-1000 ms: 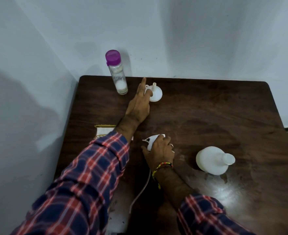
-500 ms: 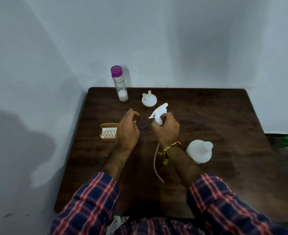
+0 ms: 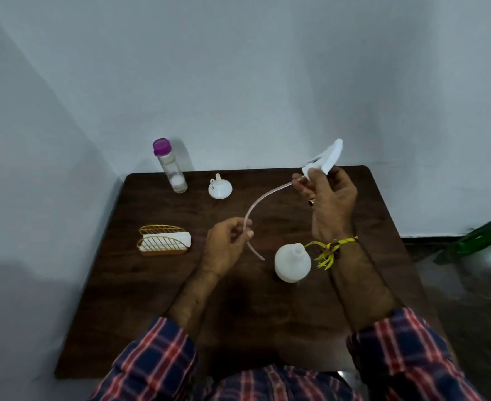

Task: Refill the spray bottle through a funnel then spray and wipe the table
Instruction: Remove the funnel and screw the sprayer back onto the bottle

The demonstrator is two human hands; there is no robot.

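My right hand [image 3: 329, 201] holds the white spray head [image 3: 323, 159] raised above the table's far right. Its thin dip tube [image 3: 263, 198] curves down and left, and my left hand [image 3: 228, 244] pinches the tube near its lower end. The white spray bottle [image 3: 292, 266] stands open-necked on the dark wooden table [image 3: 296, 319], just below my right wrist. A small white funnel [image 3: 220, 188] rests upside down, spout up, near the back edge. A clear refill bottle with a purple cap [image 3: 170, 166] stands at the back left.
A gold wire holder with white napkins [image 3: 163, 241] sits on the table's left side. White walls close in behind and to the left. A green bottle [image 3: 481, 241] lies on the dark floor to the right.
My right hand has lifted the spray head up and to the right, pulling the tube off the table. My left hand has closed on the tube. The view has pulled back.
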